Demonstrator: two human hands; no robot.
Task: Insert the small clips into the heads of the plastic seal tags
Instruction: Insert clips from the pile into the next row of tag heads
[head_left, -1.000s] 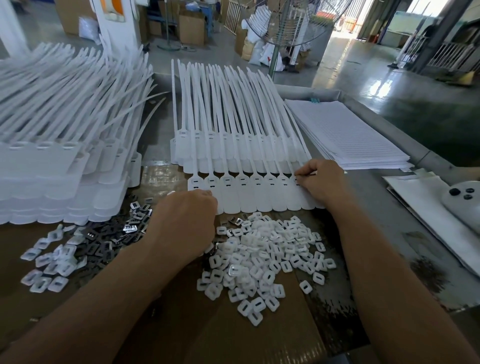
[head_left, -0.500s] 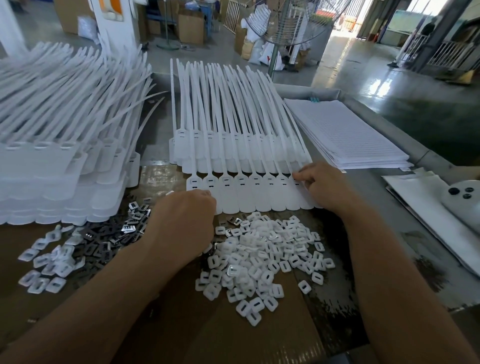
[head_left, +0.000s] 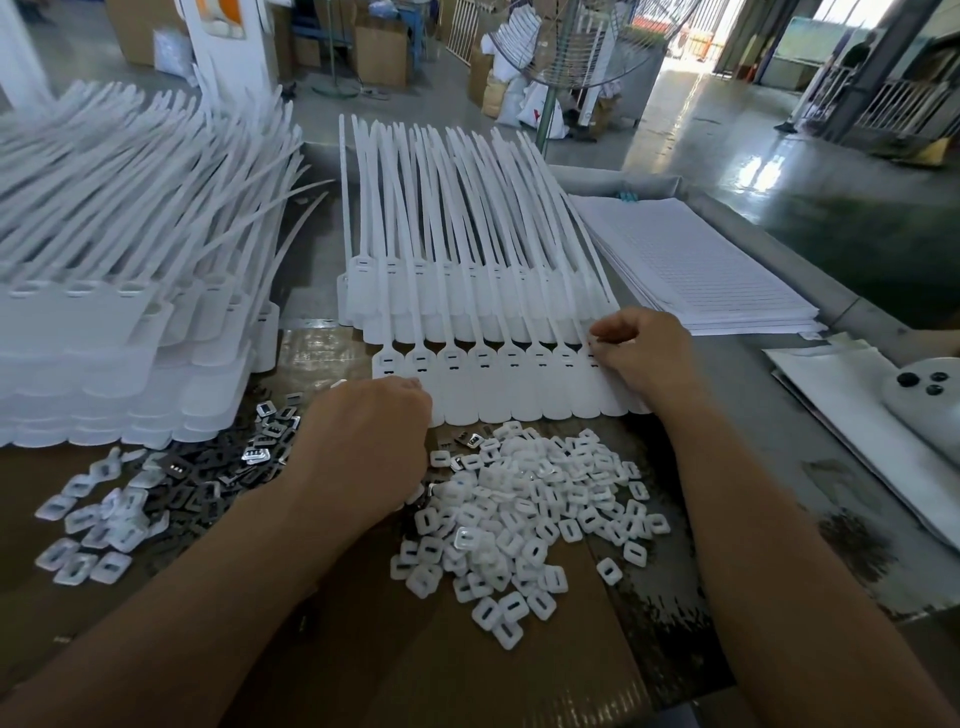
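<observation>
Pinching the end seal tag (head_left: 597, 400) with curled right hand (head_left: 641, 353) fingers (head_left: 605, 332), left hand (head_left: 363, 447) curled by clips (head_left: 519, 499), hold unseen

A row of flat white plastic seal tags (head_left: 493, 395) lies side by side, slotted heads aligned, thin tails pointing away. Just nearer sits a loose heap of small white square slotted clips (head_left: 530, 504); darker metal clips (head_left: 208, 480) lie left.

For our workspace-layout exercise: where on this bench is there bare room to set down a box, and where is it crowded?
Free: cardboard at the near edge, in front of the white clip pile; grey tabletop between the right forearm and the white sheets at right. Crowded: the tag row, tag stacks at left, dark metal clips.
</observation>
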